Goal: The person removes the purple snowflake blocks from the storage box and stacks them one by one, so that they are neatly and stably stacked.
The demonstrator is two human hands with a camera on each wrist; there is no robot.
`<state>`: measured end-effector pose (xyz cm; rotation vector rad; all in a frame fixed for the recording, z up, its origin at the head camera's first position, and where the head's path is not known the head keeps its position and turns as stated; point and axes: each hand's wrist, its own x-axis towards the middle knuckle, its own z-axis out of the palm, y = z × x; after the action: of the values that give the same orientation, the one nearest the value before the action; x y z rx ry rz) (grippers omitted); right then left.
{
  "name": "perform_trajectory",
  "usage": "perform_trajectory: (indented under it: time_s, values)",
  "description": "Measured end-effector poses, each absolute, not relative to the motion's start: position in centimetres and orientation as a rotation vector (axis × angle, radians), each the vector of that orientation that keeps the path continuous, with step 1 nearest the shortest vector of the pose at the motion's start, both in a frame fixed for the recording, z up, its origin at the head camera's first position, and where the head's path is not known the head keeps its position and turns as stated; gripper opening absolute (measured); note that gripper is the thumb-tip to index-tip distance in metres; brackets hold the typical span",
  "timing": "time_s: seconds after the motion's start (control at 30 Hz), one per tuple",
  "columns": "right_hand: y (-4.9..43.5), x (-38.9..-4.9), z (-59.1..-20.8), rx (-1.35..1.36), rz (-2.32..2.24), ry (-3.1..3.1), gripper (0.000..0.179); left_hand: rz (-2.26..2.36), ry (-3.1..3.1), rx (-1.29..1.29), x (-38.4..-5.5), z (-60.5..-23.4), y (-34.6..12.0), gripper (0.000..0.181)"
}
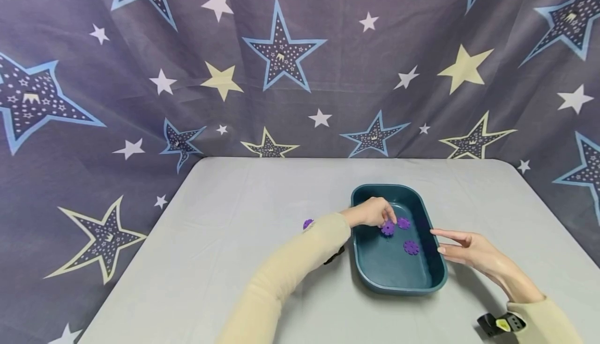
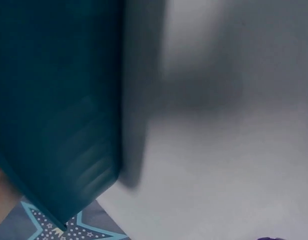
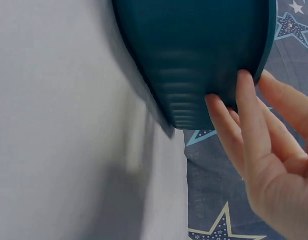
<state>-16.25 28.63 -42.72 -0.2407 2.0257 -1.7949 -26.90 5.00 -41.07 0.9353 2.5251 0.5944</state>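
Note:
My left hand [image 1: 373, 211] reaches over the left rim into a dark teal plastic bin [image 1: 391, 276]. Its fingertips pinch a purple notched disc [image 1: 387, 229], tilted above the bin's floor. Two more such discs, one purple disc [image 1: 403, 223] just right of the fingers and another purple disc [image 1: 411, 247] nearer the front, lie flat inside. Against the bin's right side, my right hand [image 1: 475, 253] touches the rim and outer wall with extended fingers [image 3: 251, 115]. The left fingers are out of sight in the left wrist view, behind the bin wall [image 2: 58, 100].
On the white table [image 1: 211, 260], another purple disc [image 1: 308, 223] lies left of the bin, partly hidden by the left sleeve [image 1: 290, 266]. A star-patterned cloth [image 1: 300, 109] hangs behind the table and at its sides. Black straps, one a wrist strap [image 1: 501, 324], show near both sleeves.

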Motion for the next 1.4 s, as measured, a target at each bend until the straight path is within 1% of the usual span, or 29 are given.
perform_trajectory:
  time_s: [0.13, 0.5, 0.7, 1.13, 1.4]
  values:
    - [28.7, -16.3, -42.8, -0.234, -1.796, 2.025, 0.035, 0.668, 2.511, 0.975, -26.9, -40.7, 4.6, 0.031]
    - [28.6, -16.3, -42.8, -0.205, -1.758, 2.082, 0.039, 0.868, 2.464, 0.944, -27.0, -40.1, 3.2, 0.024]
    - [28.6, -16.2, -42.8, -0.222, -1.78, 2.054, 0.037, 0.97, 2.438, 0.941, -26.9, -39.7, 2.5, 0.021]
    - [28.7, -16.3, -42.9, -0.253, -1.824, 2.007, 0.035, 1.285, 2.334, 0.817, -25.9, -39.1, 0.3, 0.02]
    - [28.5, -16.2, -42.8, -0.231, -1.791, 2.052, 0.036, 1.371, 2.326, 0.816, -25.5, -38.9, -1.4, 0.02]
